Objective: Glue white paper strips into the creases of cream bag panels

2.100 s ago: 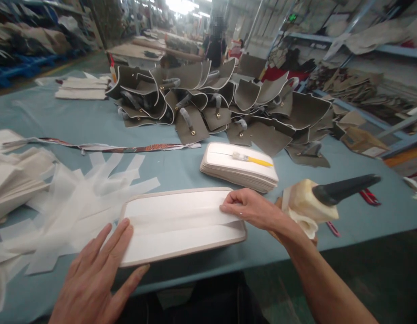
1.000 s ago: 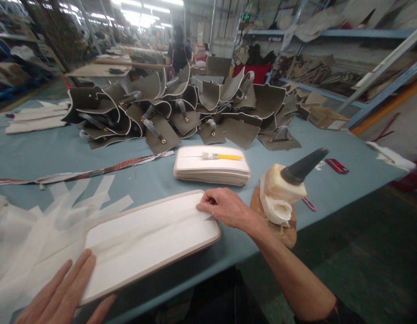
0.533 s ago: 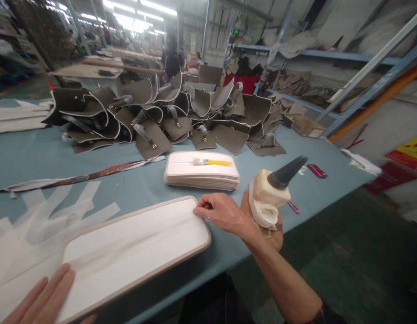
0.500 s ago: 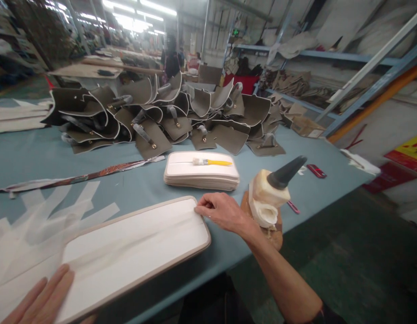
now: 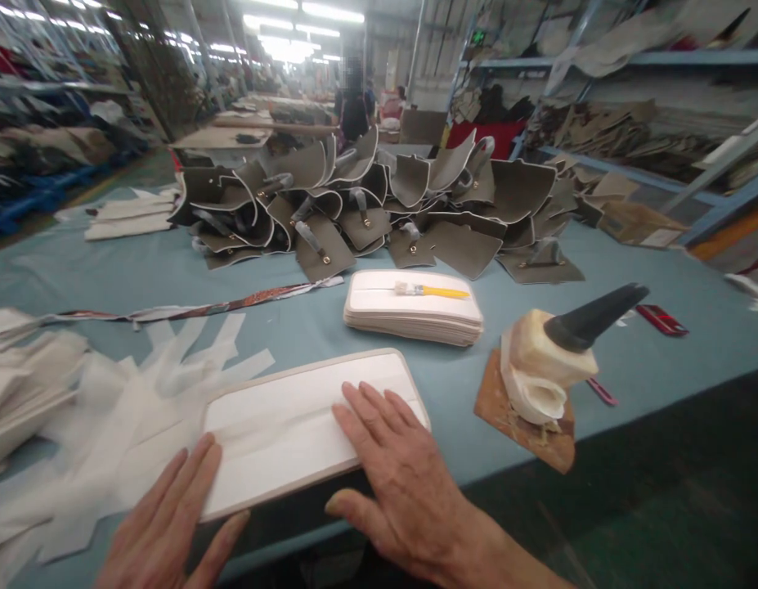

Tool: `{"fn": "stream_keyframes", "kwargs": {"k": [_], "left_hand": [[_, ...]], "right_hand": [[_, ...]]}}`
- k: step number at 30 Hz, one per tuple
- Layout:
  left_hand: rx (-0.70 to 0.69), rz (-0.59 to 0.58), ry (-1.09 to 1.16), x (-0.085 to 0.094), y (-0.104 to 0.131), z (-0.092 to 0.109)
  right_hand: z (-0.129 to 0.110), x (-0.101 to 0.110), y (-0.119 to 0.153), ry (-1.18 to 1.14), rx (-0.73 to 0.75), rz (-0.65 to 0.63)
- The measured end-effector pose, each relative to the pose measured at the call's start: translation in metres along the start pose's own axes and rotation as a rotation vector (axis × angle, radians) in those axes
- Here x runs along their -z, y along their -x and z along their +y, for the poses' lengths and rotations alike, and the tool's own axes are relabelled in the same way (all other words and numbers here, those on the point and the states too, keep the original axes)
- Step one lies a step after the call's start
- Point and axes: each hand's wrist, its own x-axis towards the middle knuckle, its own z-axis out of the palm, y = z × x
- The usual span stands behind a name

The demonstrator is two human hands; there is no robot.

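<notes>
Currently we're having the white panel (image 5: 274, 438), beige-edged with rounded corners, lying near the close edge of the tabletop (image 5: 109, 270). A pale band (image 5: 280, 422) is running lengthwise along it. Our left hand (image 5: 170, 519) is lying flat on the panel's left end, fingers straight and close together, thumb held apart past the near edge. Our right hand (image 5: 403, 483) is resting on the right half, palm down, fingers slightly spread, thumb sticking out past the near edge. We're pinching nothing with either.

Just beyond, a stack of similar panels (image 5: 412, 325) is carrying a yellow-handled brush (image 5: 437, 291). Right of our right hand, a cream bottle (image 5: 547, 348) is sitting on a brown board (image 5: 494, 393), black nozzle (image 5: 593, 319) pointing up and right. A pink tool (image 5: 601, 391) is lying beside it, a red item (image 5: 662, 320) farther right. To our left, translucent strips (image 5: 127, 417) are lying in a loose pile. At the back, grey-brown bag pieces (image 5: 326, 245) are heaping up; farther off, a person (image 5: 354, 114) is standing.
</notes>
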Motion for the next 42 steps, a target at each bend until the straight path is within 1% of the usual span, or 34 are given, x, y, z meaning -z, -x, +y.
{"fn": "stream_keyframes", "kwargs": {"k": [3, 5, 8, 10, 12, 14, 17, 20, 22, 25, 29, 33, 36, 38, 40, 42], "left_hand": [[-0.007, -0.005, -0.062, -0.001, 0.004, -0.002], [-0.037, 0.002, -0.072, -0.003, 0.007, -0.007], [-0.057, 0.001, -0.064, -0.005, 0.010, -0.012], [-0.041, -0.001, -0.065, -0.006, 0.011, -0.010], [-0.005, 0.000, -0.076, -0.007, 0.011, -0.006], [0.035, -0.007, -0.087, -0.008, 0.012, -0.001], [0.084, -0.032, -0.111, -0.007, 0.011, 0.004], [0.096, -0.049, -0.117, -0.005, 0.008, 0.007], [0.101, -0.040, -0.116, -0.004, 0.005, 0.009], [0.101, -0.030, -0.130, -0.002, 0.002, 0.012], [0.105, -0.007, -0.111, 0.000, -0.001, 0.015], [0.114, 0.010, -0.047, 0.001, -0.002, 0.013], [0.141, 0.033, -0.014, 0.005, -0.005, 0.013], [0.160, 0.086, -0.047, 0.009, -0.011, 0.021], [0.146, 0.120, -0.107, 0.012, -0.021, 0.036], [0.073, 0.089, -0.140, 0.011, -0.034, 0.056]], "right_hand": [[-0.035, -0.033, -0.011, -0.028, 0.092, 0.006], [-0.054, -0.048, -0.024, -0.038, 0.152, 0.001], [-0.071, -0.059, -0.041, -0.019, 0.204, -0.051], [-0.072, -0.059, -0.043, 0.016, 0.200, -0.075], [-0.065, -0.057, -0.039, 0.055, 0.185, -0.081], [-0.051, -0.053, -0.030, 0.091, 0.154, -0.074], [-0.023, -0.043, -0.012, 0.150, 0.078, -0.052], [0.008, -0.033, 0.009, 0.227, -0.003, -0.027], [0.027, -0.028, 0.022, 0.278, -0.043, -0.002], [0.044, -0.026, 0.038, 0.337, -0.077, 0.059], [0.049, -0.029, 0.044, 0.362, -0.076, 0.124], [0.050, -0.030, 0.043, 0.361, -0.056, 0.149], [0.052, -0.031, 0.044, 0.362, -0.063, 0.155], [0.053, -0.032, 0.045, 0.368, -0.066, 0.159], [0.053, -0.035, 0.045, 0.379, -0.059, 0.166], [0.053, -0.037, 0.045, 0.397, -0.047, 0.171]]}}
